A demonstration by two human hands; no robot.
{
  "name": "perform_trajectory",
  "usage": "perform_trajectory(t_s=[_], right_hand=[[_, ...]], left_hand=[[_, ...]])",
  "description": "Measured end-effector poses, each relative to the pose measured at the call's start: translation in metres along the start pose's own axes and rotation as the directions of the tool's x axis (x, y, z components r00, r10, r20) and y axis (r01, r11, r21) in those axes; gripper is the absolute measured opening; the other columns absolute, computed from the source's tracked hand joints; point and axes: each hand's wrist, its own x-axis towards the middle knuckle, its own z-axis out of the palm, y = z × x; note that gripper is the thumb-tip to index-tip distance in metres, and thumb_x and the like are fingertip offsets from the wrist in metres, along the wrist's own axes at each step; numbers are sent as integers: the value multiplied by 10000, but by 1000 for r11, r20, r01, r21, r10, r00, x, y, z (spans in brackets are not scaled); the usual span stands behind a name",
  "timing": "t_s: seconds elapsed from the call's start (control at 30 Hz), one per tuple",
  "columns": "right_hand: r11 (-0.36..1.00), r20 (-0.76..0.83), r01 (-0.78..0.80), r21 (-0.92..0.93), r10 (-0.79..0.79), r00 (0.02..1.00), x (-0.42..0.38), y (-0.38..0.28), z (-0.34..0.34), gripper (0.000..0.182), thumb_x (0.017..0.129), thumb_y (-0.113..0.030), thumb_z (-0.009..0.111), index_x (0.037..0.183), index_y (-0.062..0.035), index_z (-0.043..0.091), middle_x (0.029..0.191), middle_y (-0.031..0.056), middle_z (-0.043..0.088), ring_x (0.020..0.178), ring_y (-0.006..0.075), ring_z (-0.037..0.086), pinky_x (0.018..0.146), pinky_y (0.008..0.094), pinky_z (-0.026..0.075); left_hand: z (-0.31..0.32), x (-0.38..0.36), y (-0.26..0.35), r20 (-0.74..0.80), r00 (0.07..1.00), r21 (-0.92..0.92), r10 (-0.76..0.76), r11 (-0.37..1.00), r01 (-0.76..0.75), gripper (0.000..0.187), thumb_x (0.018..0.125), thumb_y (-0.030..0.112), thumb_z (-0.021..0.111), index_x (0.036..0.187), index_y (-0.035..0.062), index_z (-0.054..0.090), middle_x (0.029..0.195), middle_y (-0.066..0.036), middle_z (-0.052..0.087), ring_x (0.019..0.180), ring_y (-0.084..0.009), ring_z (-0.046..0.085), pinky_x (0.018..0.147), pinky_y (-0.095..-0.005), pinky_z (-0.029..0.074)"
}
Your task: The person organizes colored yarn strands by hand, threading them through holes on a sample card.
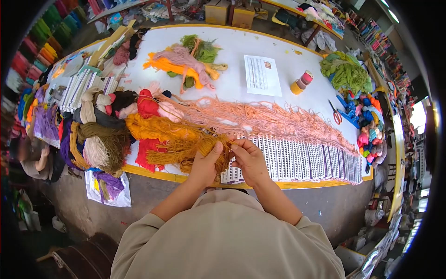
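Observation:
My left hand is closed round a bundle of golden-yellow yarn near the table's front edge. Close beside it on the right, my right hand pinches strands at the bundle's right end, thumb and fingers together. Beneath and right of my hands lies a long row of white cards with dark markings. Pink yarn stretches along behind the cards. To the left, red yarn sits partly under the golden bundle, next to olive yarn.
Scissors and a blue object lie at the right, near green yarn. A printed sheet, thread spools and orange yarn are farther back. Another person is at the far left.

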Motion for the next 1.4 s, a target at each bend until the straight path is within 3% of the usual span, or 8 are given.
perform_trajectory(t_s=[0.23,0.77,0.9,1.07,1.17,1.23,1.33,1.4], right_hand=[[995,30,46,-85,-43,999,1,9,6,140,904,-135,627,1026,-66,627,909,-13,652,761,64,606,634,214,524],[967,220,-233,100,207,953,-6,-3,-41,123,947,-229,558,966,-109,576,679,-54,471,544,34,402,538,219,414],[926,-181,300,-231,-344,921,32,15,-168,67,939,-204,543,914,-145,563,919,-19,601,847,103,551,797,276,459],[957,-350,252,140,-191,917,21,5,-438,108,875,-170,578,795,-101,555,771,49,575,818,171,584,809,336,492],[917,-797,398,-23,-257,547,-26,-41,-575,161,841,-63,540,697,-101,477,622,47,529,499,156,506,476,286,477],[938,-988,311,-152,-155,-15,-37,-78,-565,145,757,-45,445,806,-7,576,746,120,599,621,206,597,508,295,482],[671,-632,-98,-735,-623,461,21,-13,-601,165,826,-32,417,912,-58,556,766,22,483,646,115,456,526,221,397],[488,-183,155,-859,-575,798,84,35,-475,342,806,-23,447,1132,-91,527,875,-49,446,672,44,379,534,172,367]], left_hand=[[1,-5,-6,77,982,496,170,848,-185,353,974,184,513,1247,-35,556,1166,-107,613,1019,-169,597,892,-289,485],[-21,23,14,-238,967,-7,-88,996,89,207,969,225,528,959,24,579,850,-58,626,735,-154,579,640,-288,482],[-119,43,45,-331,939,-122,-88,991,50,131,952,198,543,961,69,566,685,43,469,572,-70,433,504,-202,361],[-330,26,97,-636,769,-275,-56,948,-158,96,950,100,484,985,65,566,673,63,427,526,-24,347,439,-150,279],[-334,2,127,-852,520,-147,60,926,-347,125,960,159,493,999,74,576,634,80,418,492,-18,348,404,-159,266],[-293,8,127,-846,519,-65,121,943,-326,173,957,241,535,1012,89,594,600,84,407,448,-17,335,383,-160,251],[-215,45,53,-536,837,-170,-107,985,17,154,947,222,559,1034,108,616,638,83,430,456,-13,318,369,-160,224],[-183,83,-24,-495,793,-330,-356,921,207,176,950,205,556,1075,100,622,769,40,534,464,-13,300,377,-156,232]])
